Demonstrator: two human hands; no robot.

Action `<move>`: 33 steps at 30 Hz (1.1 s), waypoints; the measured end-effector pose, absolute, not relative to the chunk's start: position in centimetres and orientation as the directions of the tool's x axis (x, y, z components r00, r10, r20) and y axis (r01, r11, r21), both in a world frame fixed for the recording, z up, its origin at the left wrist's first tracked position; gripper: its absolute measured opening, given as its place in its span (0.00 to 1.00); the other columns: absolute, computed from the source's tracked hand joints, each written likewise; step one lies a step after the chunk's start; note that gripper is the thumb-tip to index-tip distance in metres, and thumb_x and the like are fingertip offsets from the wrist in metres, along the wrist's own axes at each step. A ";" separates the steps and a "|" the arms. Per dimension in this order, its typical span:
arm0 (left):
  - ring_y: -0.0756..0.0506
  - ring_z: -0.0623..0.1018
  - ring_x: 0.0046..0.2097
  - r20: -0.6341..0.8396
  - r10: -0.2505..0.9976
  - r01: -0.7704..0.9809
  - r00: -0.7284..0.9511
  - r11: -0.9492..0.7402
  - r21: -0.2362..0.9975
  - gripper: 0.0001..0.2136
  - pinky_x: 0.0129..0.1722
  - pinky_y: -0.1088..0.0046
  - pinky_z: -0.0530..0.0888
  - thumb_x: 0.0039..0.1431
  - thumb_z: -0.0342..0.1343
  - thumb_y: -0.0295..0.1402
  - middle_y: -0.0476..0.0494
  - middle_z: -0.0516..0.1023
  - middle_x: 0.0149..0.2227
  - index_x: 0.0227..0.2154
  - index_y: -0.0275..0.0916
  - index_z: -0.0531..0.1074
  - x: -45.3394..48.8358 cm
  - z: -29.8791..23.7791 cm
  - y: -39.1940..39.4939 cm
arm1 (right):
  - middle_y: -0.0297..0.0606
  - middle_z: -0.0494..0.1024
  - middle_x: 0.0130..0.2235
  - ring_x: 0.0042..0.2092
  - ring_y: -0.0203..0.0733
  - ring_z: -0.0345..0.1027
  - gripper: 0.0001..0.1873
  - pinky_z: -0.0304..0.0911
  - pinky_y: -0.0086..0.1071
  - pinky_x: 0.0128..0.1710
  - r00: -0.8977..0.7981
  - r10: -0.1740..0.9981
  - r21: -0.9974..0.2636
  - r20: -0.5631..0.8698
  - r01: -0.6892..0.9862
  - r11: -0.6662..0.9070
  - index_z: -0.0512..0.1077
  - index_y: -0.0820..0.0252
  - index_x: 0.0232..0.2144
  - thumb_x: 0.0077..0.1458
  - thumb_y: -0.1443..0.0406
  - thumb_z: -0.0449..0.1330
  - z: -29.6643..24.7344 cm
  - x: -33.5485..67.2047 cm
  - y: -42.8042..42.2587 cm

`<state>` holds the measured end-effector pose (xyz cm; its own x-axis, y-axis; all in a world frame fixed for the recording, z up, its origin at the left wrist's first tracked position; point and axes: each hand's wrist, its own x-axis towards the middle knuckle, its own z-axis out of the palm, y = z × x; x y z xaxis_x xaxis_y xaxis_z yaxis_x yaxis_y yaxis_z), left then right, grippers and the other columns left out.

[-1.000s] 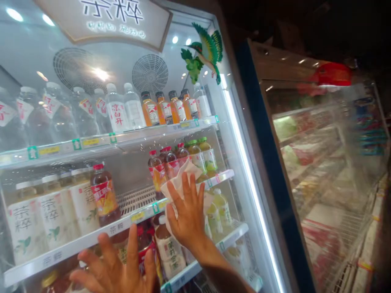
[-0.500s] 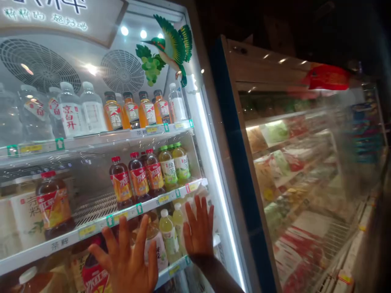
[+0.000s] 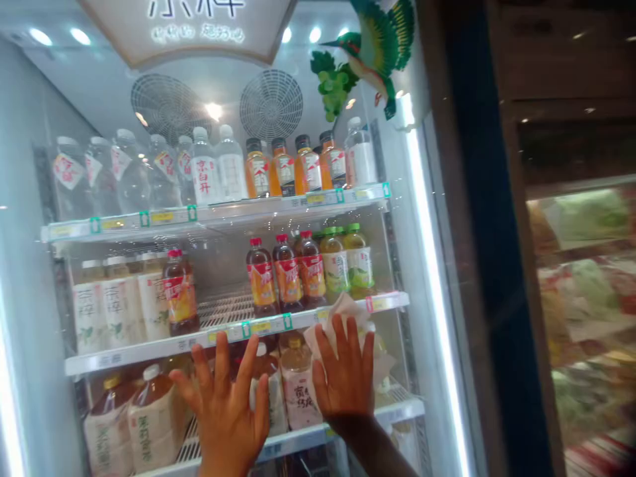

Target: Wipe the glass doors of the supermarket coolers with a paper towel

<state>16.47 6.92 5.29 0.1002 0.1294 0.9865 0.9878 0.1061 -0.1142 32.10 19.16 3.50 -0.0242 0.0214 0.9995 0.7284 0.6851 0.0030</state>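
My left hand [image 3: 231,404] is raised with its fingers spread and nothing in it, in front of the glass door of a drinks cooler. To its right, my right hand [image 3: 346,371] lies flat on a pale paper tissue [image 3: 342,306], holding it against the glass. The tissue's edges stick out above the fingertips and to both sides. Behind the glass, red-capped tea bottles [image 3: 261,275] and green-capped bottles [image 3: 358,262] stand on the middle shelf. A large bottle [image 3: 298,384] on the shelf below shows between my hands.
Clear water bottles [image 3: 132,172] and orange drinks [image 3: 307,165] line the top shelf. A bird sticker [image 3: 372,56] and a grape sticker [image 3: 332,86] are at the upper right. Beyond the cooler's dark side [image 3: 489,265], another refrigerated case [image 3: 586,278] holds blurred packages.
My view has turned left, so the cooler's left side now shows and the other case has slid rightward. Both hands remain raised at the glass, the tissue still under my right hand.
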 end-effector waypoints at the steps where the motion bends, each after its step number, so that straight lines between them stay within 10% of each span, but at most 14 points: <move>1: 0.33 0.34 0.76 0.987 0.131 0.989 0.094 0.105 -0.108 0.35 0.70 0.38 0.29 0.66 0.55 0.36 0.47 0.36 0.77 0.72 0.55 0.48 15.5 5.3 6.4 | 0.42 0.42 0.76 0.76 0.59 0.36 0.41 0.38 0.67 0.71 -0.034 0.028 0.005 0.999 0.717 0.697 0.41 0.52 0.75 0.66 0.67 0.53 4.5 31.0 18.5; 16: 0.34 0.36 0.76 0.993 0.116 0.989 0.010 0.147 -0.027 0.35 0.71 0.37 0.30 0.66 0.54 0.33 0.51 0.35 0.77 0.72 0.56 0.46 -1.8 6.6 -2.5 | 0.41 0.46 0.76 0.76 0.55 0.33 0.34 0.34 0.64 0.73 -0.093 0.004 0.058 0.996 0.647 0.760 0.49 0.54 0.74 0.69 0.64 0.51 11.1 11.3 7.8; 33: 0.32 0.38 0.76 0.988 0.142 0.991 0.063 0.112 -0.079 0.40 0.70 0.31 0.39 0.64 0.51 0.28 0.48 0.33 0.77 0.73 0.55 0.39 -8.7 5.3 -5.1 | 0.39 0.36 0.77 0.77 0.51 0.29 0.40 0.26 0.53 0.75 -0.123 -0.019 0.100 0.992 0.693 0.714 0.40 0.57 0.75 0.65 0.70 0.50 5.2 4.1 3.8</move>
